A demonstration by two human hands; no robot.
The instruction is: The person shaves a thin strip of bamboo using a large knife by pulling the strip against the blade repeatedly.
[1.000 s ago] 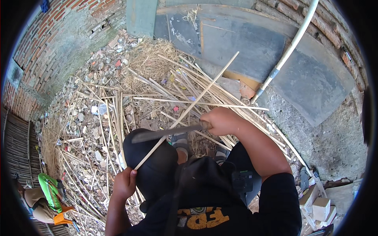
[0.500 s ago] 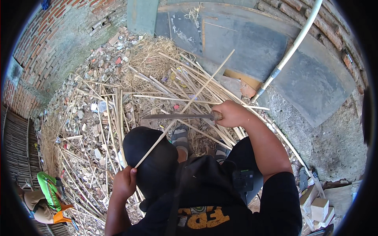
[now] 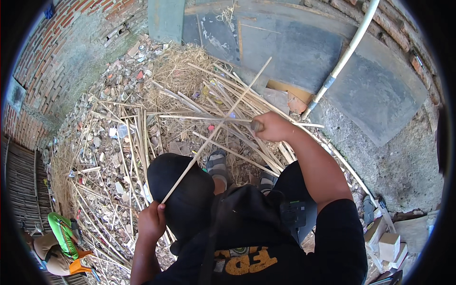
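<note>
My left hand (image 3: 151, 222) is closed around the lower end of a long, pale bamboo strip (image 3: 202, 148). The strip slants up and away to the right, over my black-clad knee. In my right hand (image 3: 274, 127) is the wooden handle of a machete (image 3: 257, 125), its blade pointing left. The thin blade appears edge-on and crosses the strip's upper half; whether it touches cannot be made out. Beneath them lies a loose heap of similar bamboo strips (image 3: 259, 107), partly around my sandalled feet (image 3: 217, 164).
Rubble and dry straw (image 3: 183, 66) cover the ground ahead. Dark panels (image 3: 294, 52) lean at the back, beside a pale pole (image 3: 349, 54). More strips lie at left (image 3: 140, 142). Another person in green and brown (image 3: 59, 240) is at lower left; wooden blocks (image 3: 389, 247) are at lower right.
My right hand and the machete have moved up, away from me, and slightly left along the strip. The strip's far end has shifted a little left; my left hand keeps its hold.
</note>
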